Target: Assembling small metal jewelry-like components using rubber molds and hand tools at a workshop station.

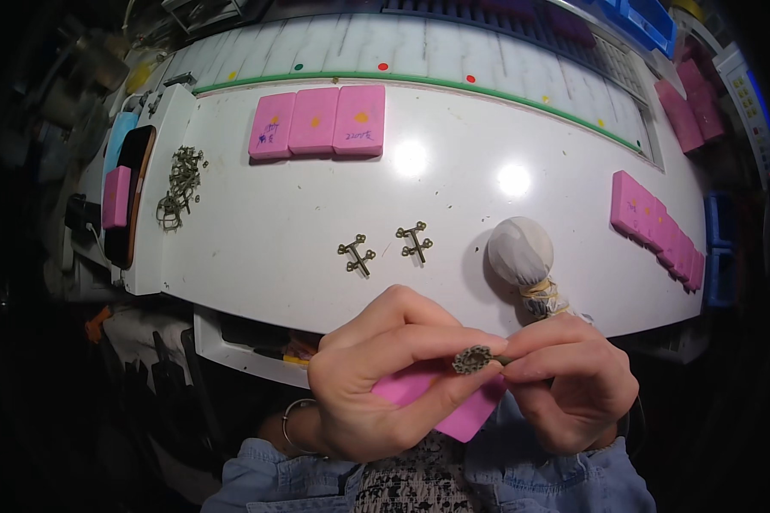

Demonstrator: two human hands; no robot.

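At the table's near edge, my left hand point(385, 376) holds a pink block point(475, 415) in its palm. Its thumb and forefinger also pinch a small round olive-green openwork piece point(472, 360). My right hand point(573, 380) has its thumb and fingers closed on the thin stem at the right side of that piece. Beyond my left hand, two small branching olive-green pieces lie on the white table, one at the left point(357, 256) and one at the right point(415, 243). Past my right hand stands a round cloth-covered ball point(520, 250) with a wrapped, banded neck.
Three pink blocks point(315, 121) sit side by side at the back. More pink blocks point(657, 224) form a row at the right edge. A heap of small olive-green pieces point(181, 184) lies at the left, beside a dark phone point(133, 188). An open drawer point(239, 346) shows below the table's left front.
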